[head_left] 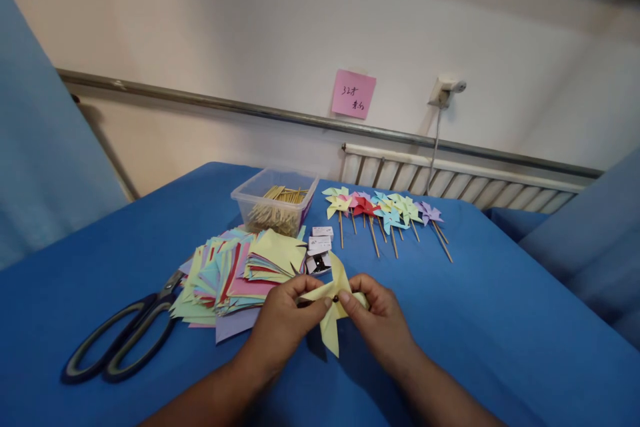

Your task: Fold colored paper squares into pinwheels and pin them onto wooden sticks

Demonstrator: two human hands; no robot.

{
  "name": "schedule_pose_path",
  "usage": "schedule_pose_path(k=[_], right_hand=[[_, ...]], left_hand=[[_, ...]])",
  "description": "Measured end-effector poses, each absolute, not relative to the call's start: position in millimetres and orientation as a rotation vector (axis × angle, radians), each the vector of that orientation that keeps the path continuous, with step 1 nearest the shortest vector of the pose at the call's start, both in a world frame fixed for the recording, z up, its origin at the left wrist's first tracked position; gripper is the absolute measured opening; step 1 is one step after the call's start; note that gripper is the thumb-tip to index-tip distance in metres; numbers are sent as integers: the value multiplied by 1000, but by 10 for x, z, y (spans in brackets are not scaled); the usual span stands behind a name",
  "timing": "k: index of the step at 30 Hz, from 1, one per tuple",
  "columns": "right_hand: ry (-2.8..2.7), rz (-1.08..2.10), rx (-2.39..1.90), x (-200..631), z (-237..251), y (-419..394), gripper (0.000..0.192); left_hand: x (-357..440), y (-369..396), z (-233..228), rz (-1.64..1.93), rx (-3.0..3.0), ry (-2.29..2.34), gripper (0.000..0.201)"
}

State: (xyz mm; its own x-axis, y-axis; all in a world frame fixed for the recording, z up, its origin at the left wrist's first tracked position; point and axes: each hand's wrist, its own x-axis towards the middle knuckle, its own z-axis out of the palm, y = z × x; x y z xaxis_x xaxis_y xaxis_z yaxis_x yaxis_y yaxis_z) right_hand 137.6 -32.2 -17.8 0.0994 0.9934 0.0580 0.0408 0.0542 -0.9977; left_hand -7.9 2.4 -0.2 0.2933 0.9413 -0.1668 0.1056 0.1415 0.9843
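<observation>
A pale yellow paper pinwheel (330, 335) is held between my two hands above the blue cloth. My left hand (287, 320) pinches its left side, thumb close to the middle. On the opposite side my right hand (379, 315) grips it, thumb beside a small dark pin (335, 299) at the centre. No stick shows on this pinwheel. Just beyond my left hand stand small white boxes (320, 243), one open with dark pins inside. A thick stack of coloured paper squares (235, 273) lies to the left, cut at the corners.
Large scissors (123, 340) lie at the left, blades partly under the paper. A clear plastic box (275, 203) of wooden sticks stands behind the stack. Several finished pinwheels (390, 213) on sticks lie at the back right, near a radiator (450, 180). Blue cloth (500, 320) covers the table.
</observation>
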Motion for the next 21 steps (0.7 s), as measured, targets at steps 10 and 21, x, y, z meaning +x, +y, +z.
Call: schedule_pose_path(k=[10, 21], right_hand=[[-1145, 1040, -1243, 1327, -211, -309, 20], [-1250, 1015, -1226, 1339, -243, -323, 22]], left_hand=[[-35, 3, -50, 899, 946, 976, 27], [-38, 7, -99, 906, 918, 909, 30]])
